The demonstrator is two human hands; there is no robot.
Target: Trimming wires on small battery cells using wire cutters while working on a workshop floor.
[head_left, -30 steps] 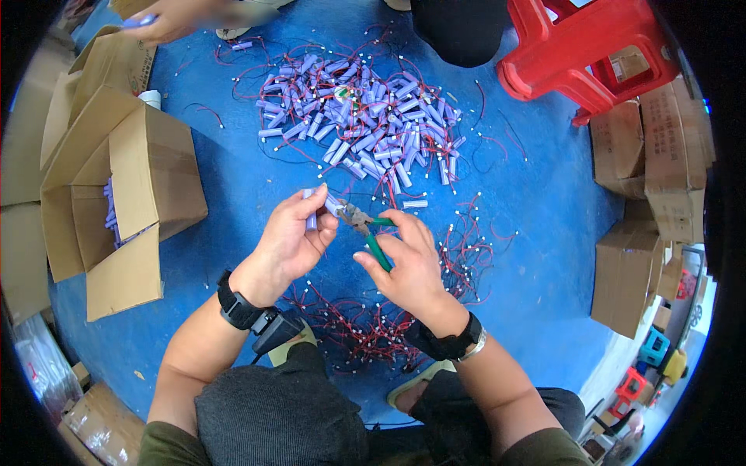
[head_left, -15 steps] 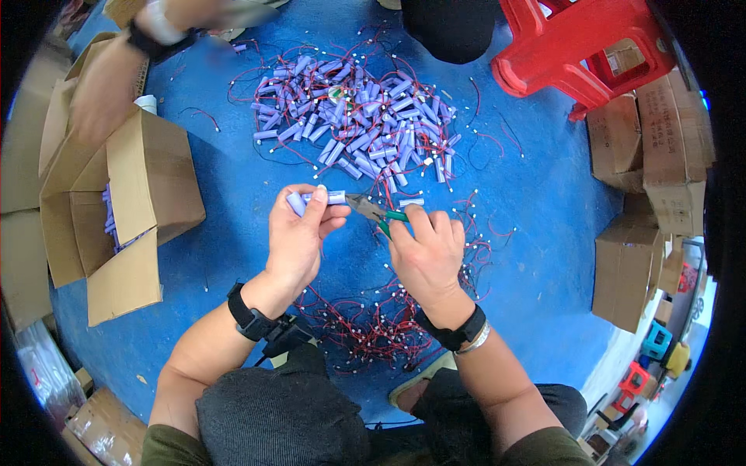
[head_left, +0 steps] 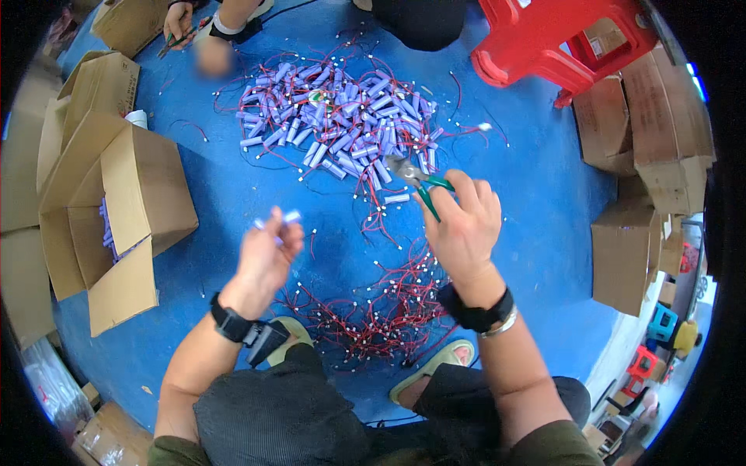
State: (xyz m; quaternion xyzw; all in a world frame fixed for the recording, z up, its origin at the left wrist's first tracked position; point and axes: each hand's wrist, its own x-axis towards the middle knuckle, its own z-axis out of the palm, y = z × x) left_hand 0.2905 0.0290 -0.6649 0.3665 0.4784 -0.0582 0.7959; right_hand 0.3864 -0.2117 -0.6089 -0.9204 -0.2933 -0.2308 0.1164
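Nearest the person's feet, on the blue painted floor, lies a loose tangle of thin red and black wires with small white connectors. Just beyond it the person's left hand, slightly blurred, has its fingers curled and pinches at least two pale purple cylindrical cells between thumb and fingers, above the floor. To its right, the right hand is wrapped around metal cutting pliers with green handles; the handles stand spread apart.

To the left, an open brown cardboard box leans its mouth toward the viewer, flaps folded outward. Inside, more purple cylinders lie along one side; how deep they go cannot be told. A second brown carton stands behind it, its contents hidden, with a white round container near both. On the right side stand several brown cartons, their insides not visible.

Farther out, a single purple cylinder lies just before a broad heap of purple cylinders with red and black leads. Past the heap, a co-worker's hand grips a dark tool, and a red plastic stool stands at upper right.
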